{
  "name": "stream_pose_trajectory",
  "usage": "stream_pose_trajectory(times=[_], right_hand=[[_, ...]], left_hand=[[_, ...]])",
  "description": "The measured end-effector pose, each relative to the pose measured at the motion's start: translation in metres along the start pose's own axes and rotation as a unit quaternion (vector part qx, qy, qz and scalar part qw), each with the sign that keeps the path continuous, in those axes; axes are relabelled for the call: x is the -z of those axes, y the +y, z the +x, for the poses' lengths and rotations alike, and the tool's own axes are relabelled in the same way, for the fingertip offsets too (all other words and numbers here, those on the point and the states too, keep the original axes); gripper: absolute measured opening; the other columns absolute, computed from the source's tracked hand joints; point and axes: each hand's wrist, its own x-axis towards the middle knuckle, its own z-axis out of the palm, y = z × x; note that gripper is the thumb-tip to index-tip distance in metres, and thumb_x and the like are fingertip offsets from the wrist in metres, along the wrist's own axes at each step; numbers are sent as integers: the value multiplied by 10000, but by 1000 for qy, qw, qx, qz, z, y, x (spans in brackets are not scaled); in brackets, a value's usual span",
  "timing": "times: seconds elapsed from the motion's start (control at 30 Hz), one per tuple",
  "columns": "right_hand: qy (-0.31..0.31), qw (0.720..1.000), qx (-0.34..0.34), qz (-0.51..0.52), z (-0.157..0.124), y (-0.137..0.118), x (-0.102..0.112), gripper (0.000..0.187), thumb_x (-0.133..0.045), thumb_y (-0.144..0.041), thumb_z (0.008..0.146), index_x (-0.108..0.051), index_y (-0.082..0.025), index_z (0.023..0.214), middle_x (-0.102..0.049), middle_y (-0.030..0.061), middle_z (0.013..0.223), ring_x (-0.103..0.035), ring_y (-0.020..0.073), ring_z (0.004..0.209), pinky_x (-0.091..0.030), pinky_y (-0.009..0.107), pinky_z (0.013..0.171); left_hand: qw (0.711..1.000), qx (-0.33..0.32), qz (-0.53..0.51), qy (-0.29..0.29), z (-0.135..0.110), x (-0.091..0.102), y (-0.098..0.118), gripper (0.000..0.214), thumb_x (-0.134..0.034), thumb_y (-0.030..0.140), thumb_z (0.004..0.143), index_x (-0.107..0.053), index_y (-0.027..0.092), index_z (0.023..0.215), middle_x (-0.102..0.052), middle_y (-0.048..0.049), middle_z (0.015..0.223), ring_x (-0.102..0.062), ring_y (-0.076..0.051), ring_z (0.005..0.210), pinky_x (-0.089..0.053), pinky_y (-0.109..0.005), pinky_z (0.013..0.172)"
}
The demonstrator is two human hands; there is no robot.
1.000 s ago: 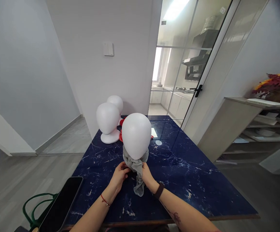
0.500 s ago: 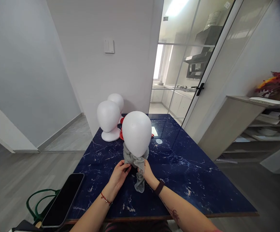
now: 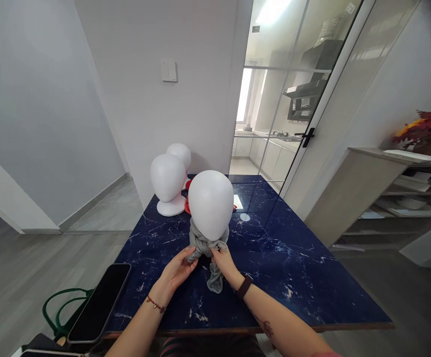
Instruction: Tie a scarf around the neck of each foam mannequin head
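A white mannequin head (image 3: 210, 203) stands upright at the middle of the blue marbled table (image 3: 275, 277). Around its neck is wrapped a sheer grey scarf (image 3: 200, 244), with one end hanging down in front onto the table. My left hand (image 3: 180, 267) pinches the scarf just left of the neck's front. On the other side, my right hand (image 3: 223, 260) grips the scarf below the chin, its fingers partly hidden by cloth. Something red (image 3: 187, 204) shows behind the head, mostly covered by it.
Two more white mannequin heads, a nearer one (image 3: 168, 178) and a farther one (image 3: 179, 154), stand at the back left. A black phone (image 3: 100, 302) lies by the table's left edge, near a green cord handle (image 3: 50, 307). Beyond are a glass door (image 3: 275, 99) and a shelf (image 3: 379, 188).
My left hand has shifted slightly left, drawing its piece of scarf outward. My right hand has moved in toward the neck's front, and the hanging end sits a little higher.
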Motion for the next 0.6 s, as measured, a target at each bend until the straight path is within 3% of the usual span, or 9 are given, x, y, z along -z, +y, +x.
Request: stream_pose_trajectory(times=[0.13,0.23,0.37,0.53,0.6], right_hand=[[-6,1000,15,-9,1,1,1,345,-508,-504,748,-451,-209,579,-424,-40,445,-417,121,429,-330,243,438],[-19,1000,15,-13,1,-1,3,329,-520,-505,749,-491,-196,639,-441,-43,468,-423,117,417,-336,241,435],[-33,999,9,-11,0,-6,3,396,-512,-561,755,-536,-168,713,-457,-41,498,-413,110,409,-337,243,432],[-38,999,10,0,-1,-8,4,438,-524,-579,759,-564,-144,797,-429,-57,510,-383,94,403,-316,230,416],[-46,999,18,-3,-2,-9,6,430,-530,-561,772,-585,-137,826,-427,-55,524,-371,85,407,-308,221,415]], left_hand=[[994,-13,104,-24,-2,6,1,124,-744,107,662,-623,133,652,-596,19,574,-482,-38,447,-467,-181,537],[981,-77,173,-32,-3,9,3,159,-790,199,616,-671,126,694,-670,-21,686,-572,-76,580,-453,-183,589],[974,-134,177,-46,-6,6,4,337,-805,245,572,-704,141,876,-710,-57,856,-625,-139,742,-461,-242,711],[963,-171,205,-25,-10,4,1,294,-821,282,533,-585,133,626,-589,21,583,-522,-82,545,-406,-209,560],[949,-195,248,-14,-12,5,3,322,-813,314,542,-556,151,649,-534,49,545,-464,-70,489,-353,-197,497]])
